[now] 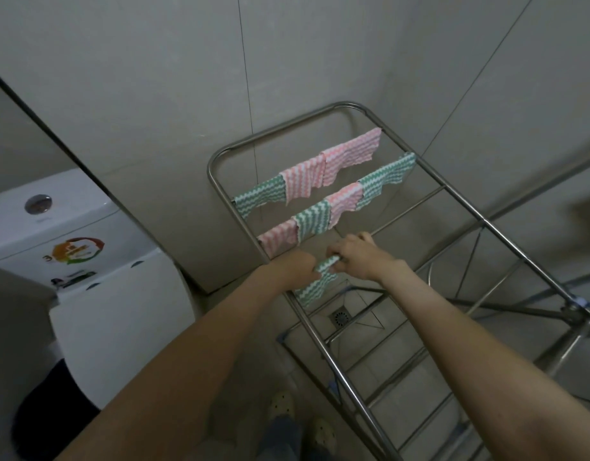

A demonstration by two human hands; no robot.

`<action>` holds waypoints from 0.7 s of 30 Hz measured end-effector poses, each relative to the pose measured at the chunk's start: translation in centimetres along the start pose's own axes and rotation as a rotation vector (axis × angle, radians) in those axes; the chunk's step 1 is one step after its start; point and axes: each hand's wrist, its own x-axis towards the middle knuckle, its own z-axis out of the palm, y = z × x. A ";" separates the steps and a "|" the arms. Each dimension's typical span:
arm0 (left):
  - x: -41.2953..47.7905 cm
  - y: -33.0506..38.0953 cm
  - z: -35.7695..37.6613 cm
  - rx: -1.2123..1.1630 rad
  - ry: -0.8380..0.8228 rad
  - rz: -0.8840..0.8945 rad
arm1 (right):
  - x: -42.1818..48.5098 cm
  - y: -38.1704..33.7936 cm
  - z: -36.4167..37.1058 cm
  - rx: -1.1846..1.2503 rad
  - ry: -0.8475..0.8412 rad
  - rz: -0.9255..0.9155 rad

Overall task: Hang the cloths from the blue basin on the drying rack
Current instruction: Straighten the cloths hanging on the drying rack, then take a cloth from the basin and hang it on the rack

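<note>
A steel drying rack (217, 181) stands against the tiled wall. Its farthest rail carries a green cloth (258, 196) and two pink cloths (350, 153). On the rail in front of it hang several more pink and green cloths (312, 219). At a third, nearer rail my left hand (297, 266) and my right hand (357, 252) both grip the top edge of a green-and-white zigzag cloth (315, 287), which hangs down below the rail. The blue basin is out of view.
A white toilet (87, 261) with a sticker on its tank stands at the left. A floor drain (339, 317) shows through the rack. The nearer rack rails (416, 371) are bare. My feet in light shoes (282, 405) are beside the rack's left side.
</note>
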 end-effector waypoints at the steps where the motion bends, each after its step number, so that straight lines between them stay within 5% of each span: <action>1: -0.4 0.1 0.0 -0.005 0.028 0.002 | -0.2 -0.2 0.1 -0.004 0.028 -0.002; 11: -9.4 -0.3 -0.4 -0.170 0.497 -0.242 | -2.7 -7.4 -3.3 0.046 0.178 -0.262; 21: -30.1 -2.4 5.5 -0.188 0.638 -0.870 | -6.8 -26.7 -3.0 -0.018 0.111 -0.782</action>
